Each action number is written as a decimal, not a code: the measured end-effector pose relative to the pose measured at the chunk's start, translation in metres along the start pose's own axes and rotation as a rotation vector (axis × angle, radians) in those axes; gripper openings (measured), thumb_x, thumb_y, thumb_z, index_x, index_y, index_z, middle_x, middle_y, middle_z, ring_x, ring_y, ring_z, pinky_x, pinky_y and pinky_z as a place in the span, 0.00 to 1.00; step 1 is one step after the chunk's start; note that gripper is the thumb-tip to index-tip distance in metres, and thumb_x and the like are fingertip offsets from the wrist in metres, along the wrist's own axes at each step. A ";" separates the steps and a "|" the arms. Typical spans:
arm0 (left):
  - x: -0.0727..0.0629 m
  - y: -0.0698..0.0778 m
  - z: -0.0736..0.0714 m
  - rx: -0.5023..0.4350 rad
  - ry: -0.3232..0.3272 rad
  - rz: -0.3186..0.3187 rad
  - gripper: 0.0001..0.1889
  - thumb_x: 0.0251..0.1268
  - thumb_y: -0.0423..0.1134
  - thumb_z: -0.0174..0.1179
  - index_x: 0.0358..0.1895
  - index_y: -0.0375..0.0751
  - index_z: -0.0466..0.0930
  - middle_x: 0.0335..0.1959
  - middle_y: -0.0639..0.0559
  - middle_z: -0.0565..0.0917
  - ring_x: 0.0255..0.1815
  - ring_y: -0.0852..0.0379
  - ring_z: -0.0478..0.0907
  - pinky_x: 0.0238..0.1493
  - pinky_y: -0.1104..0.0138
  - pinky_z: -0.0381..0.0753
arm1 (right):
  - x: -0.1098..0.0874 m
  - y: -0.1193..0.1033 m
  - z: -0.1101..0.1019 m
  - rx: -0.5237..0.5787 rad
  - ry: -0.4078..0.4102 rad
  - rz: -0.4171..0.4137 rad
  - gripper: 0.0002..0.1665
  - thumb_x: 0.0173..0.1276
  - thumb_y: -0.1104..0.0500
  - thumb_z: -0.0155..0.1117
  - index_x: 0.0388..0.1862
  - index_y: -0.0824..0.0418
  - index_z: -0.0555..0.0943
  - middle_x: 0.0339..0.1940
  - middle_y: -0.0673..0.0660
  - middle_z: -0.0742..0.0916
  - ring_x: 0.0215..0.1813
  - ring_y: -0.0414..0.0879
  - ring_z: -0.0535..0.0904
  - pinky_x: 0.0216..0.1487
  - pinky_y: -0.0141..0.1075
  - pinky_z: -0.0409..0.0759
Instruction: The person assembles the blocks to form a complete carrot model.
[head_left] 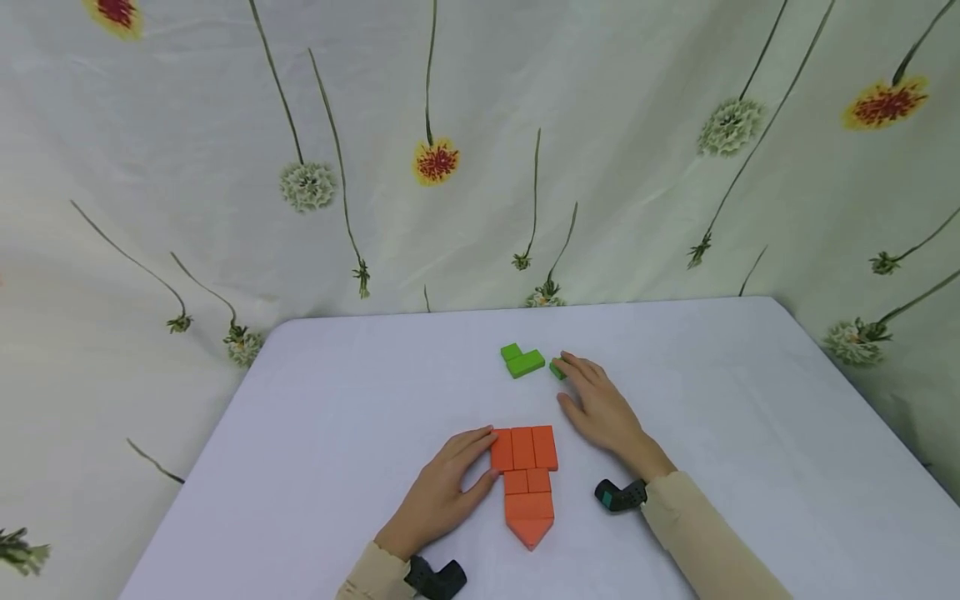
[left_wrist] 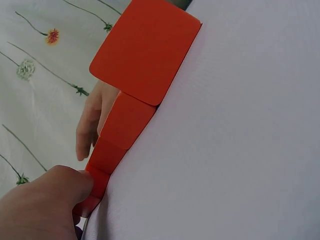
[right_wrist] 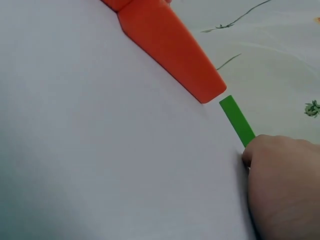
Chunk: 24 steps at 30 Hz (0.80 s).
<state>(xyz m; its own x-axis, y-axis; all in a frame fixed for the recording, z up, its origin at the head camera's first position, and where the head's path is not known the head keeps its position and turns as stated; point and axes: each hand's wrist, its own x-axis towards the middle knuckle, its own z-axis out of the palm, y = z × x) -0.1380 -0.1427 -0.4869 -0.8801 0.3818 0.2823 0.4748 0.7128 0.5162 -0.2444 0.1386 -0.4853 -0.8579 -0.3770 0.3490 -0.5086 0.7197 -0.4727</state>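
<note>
Flat orange blocks (head_left: 528, 504) lie joined on the white tabletop, a wider row at the far end and a pointed tip at the near end. Their left side is touched by the fingertips of my left hand (head_left: 442, 492), whose thumb lies beside the narrower part; the thumb also shows in the left wrist view. Farther off, my right hand (head_left: 603, 408) has its fingertips at a small green block (head_left: 557, 369), partly covered by them, with the thumb held apart. Left of that block sit green blocks (head_left: 527, 363) in an L shape.
The white table (head_left: 337, 417) has its far edge against a pale floral cloth (head_left: 480, 242). Black wrist devices are worn on the left wrist (head_left: 435, 577) and on the right wrist (head_left: 621, 495).
</note>
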 end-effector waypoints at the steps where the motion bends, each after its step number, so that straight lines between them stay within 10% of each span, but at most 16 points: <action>1: 0.000 0.000 0.000 0.000 -0.005 -0.004 0.29 0.73 0.48 0.64 0.74 0.47 0.73 0.74 0.55 0.73 0.75 0.56 0.69 0.72 0.55 0.76 | 0.002 0.001 0.001 -0.011 -0.005 -0.008 0.33 0.77 0.57 0.61 0.79 0.57 0.68 0.80 0.59 0.70 0.80 0.57 0.63 0.78 0.56 0.68; 12: 0.000 0.000 0.001 0.000 -0.014 -0.002 0.29 0.75 0.50 0.63 0.75 0.47 0.72 0.75 0.54 0.73 0.76 0.54 0.69 0.72 0.54 0.76 | 0.014 0.003 0.004 -0.081 -0.088 -0.099 0.29 0.81 0.52 0.58 0.78 0.53 0.71 0.77 0.52 0.76 0.79 0.57 0.65 0.77 0.57 0.66; 24: -0.002 -0.003 -0.001 0.005 -0.026 -0.010 0.30 0.75 0.50 0.63 0.75 0.48 0.72 0.75 0.55 0.72 0.76 0.56 0.68 0.73 0.55 0.75 | 0.006 -0.004 0.006 -0.003 0.024 -0.170 0.15 0.73 0.60 0.68 0.57 0.55 0.84 0.67 0.55 0.82 0.72 0.57 0.69 0.74 0.56 0.69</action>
<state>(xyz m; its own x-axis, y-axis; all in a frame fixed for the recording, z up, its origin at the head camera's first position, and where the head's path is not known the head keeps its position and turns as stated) -0.1376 -0.1459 -0.4878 -0.8844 0.3903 0.2558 0.4663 0.7197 0.5144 -0.2478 0.1299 -0.4864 -0.7574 -0.4799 0.4428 -0.6462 0.6485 -0.4025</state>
